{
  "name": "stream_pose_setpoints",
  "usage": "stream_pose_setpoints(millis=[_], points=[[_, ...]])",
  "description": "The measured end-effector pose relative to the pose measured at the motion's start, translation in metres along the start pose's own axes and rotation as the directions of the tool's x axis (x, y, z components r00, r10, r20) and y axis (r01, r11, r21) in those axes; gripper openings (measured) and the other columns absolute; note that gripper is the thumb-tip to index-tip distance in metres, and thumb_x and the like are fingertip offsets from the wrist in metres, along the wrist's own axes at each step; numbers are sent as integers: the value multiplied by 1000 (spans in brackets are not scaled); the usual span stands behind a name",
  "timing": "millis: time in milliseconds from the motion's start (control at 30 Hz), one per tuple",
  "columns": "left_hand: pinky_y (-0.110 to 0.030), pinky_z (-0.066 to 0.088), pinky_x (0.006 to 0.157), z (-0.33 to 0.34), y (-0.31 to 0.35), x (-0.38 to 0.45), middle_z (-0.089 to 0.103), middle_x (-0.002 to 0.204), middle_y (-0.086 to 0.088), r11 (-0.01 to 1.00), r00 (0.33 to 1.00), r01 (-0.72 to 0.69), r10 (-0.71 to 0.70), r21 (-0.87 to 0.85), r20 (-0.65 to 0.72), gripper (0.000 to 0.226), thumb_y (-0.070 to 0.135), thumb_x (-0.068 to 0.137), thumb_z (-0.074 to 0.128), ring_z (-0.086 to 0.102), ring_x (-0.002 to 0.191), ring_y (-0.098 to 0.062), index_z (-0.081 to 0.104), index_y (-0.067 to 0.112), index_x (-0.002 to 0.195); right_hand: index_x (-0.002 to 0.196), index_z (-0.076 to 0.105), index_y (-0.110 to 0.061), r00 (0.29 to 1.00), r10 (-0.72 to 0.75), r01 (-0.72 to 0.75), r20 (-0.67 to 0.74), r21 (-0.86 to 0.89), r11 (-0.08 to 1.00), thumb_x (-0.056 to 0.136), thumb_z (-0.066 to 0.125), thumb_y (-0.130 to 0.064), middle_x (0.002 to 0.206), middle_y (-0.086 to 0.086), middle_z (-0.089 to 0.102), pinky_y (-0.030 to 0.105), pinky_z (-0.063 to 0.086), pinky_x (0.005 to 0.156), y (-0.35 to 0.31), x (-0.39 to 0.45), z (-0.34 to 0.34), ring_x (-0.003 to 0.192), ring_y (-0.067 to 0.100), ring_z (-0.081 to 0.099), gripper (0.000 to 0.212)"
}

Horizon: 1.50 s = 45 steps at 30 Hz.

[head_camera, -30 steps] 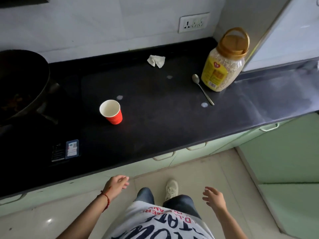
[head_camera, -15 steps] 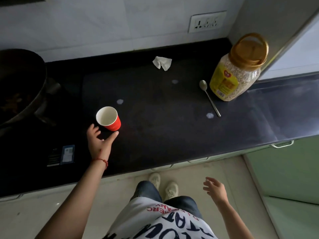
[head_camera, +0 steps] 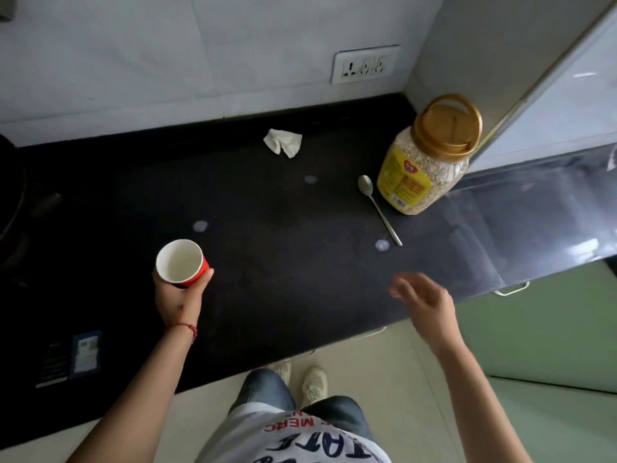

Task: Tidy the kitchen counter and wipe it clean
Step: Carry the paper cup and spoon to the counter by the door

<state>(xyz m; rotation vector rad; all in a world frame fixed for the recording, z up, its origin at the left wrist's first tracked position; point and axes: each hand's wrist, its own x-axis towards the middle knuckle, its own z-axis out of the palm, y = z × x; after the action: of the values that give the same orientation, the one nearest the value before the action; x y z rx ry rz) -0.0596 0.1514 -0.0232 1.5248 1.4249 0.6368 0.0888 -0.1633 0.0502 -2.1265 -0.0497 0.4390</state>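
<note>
The fingers of the left hand are curled around a red paper cup, which is held upright near the front left part of the black desk; whether it rests on the surface or is just lifted, I cannot tell. The right hand is spread and relaxed, holds nothing, and hangs over the front edge of the desk. The cup looks empty and very light, with thin walls that can dent easily, so a gentle hold around the middle seems best. Further out, a metal spoon lies just beside a large plastic jar of oats with a gold lid. The jar is probably heavy, and its top handle looks like the best place to hold it. A crumpled white tissue lies near the wall, soft and easy to pinch. Three small pale spots on the desk wait for wiping.
</note>
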Motion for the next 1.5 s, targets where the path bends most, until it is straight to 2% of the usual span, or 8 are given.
stream_pose_setpoints(millis=[167, 300, 533, 733, 967, 1133, 1333, 1500], points=[[-35, 41, 96, 7, 0, -2, 56, 128, -17, 997, 996, -57, 54, 46, 71, 76, 14, 64, 82, 53, 118, -32, 44, 9, 130, 112, 62, -16, 996, -90, 85, -23, -146, 986, 90, 52, -20, 89, 5, 62, 2, 36, 43, -47, 94, 27, 62, 8, 51, 24], [-30, 41, 90, 11, 7, -17, 58, 124, -18, 991, 984, -100, 84, 92, 156, 75, 11, 63, 82, 55, 114, -31, 45, 7, 128, 124, 55, -12, 991, -136, 126, 0, -365, 922, 91, 48, -20, 113, 17, 62, 27, 44, 75, -55, 158, 49, 101, 35, 57, 35], [-24, 39, 88, 23, 18, -38, 55, 110, 1, 969, 930, -214, 164, 124, 328, 74, 9, 57, 86, 50, 104, -11, 51, 5, 122, 139, 35, -14, 980, -183, 196, 82, -584, 788, 95, 42, -20, 146, 12, 35, 41, 41, 98, -54, 222, 75, 128, 35, 41, 45], [4, 41, 77, 32, 22, -46, 56, 99, 19, 977, 882, -202, 154, 64, 445, 78, 49, 42, 73, 57, 89, 11, 50, 25, 112, 136, 37, -10, 990, -87, 140, 109, -719, 681, 92, 48, -15, 137, 18, 39, 44, 46, 88, -55, 236, 85, 116, 42, 49, 46], [7, 39, 77, 34, 25, -48, 52, 101, 27, 969, 879, -240, 192, 56, 436, 72, 48, 43, 74, 50, 93, 27, 49, 30, 108, 113, 60, -6, 969, -213, 238, 124, -694, 679, 95, 43, -26, 116, 18, 55, 39, 46, 77, -60, 231, 76, 102, 40, 56, 32], [5, 39, 74, 27, 28, -53, 56, 102, 11, 968, 917, -241, 206, 63, 341, 75, 17, 52, 88, 55, 92, 1, 50, 20, 117, 110, 62, -4, 907, -410, 383, 100, -603, 700, 93, 46, -20, 110, 20, 59, 35, 43, 73, -80, 218, 62, 100, 38, 56, 29], [-24, 42, 85, 5, 24, -78, 56, 107, 2, 981, 968, -183, 167, 71, 190, 71, 10, 60, 84, 53, 102, -12, 51, 5, 122, 98, 68, -3, 776, -624, 608, 89, -370, 703, 89, 53, -13, 99, 16, 66, 33, 46, 73, -96, 168, 59, 88, 29, 62, 20], [-23, 42, 84, -30, 6, -122, 56, 109, 0, 999, 999, -33, 34, 18, -33, 72, 9, 61, 83, 51, 103, -13, 49, 7, 124, 85, 71, -7, 760, -596, 626, 258, -46, 778, 83, 59, -4, 84, 0, 63, -1, 36, 69, -92, 90, 78, 73, -7, 54, 13]])
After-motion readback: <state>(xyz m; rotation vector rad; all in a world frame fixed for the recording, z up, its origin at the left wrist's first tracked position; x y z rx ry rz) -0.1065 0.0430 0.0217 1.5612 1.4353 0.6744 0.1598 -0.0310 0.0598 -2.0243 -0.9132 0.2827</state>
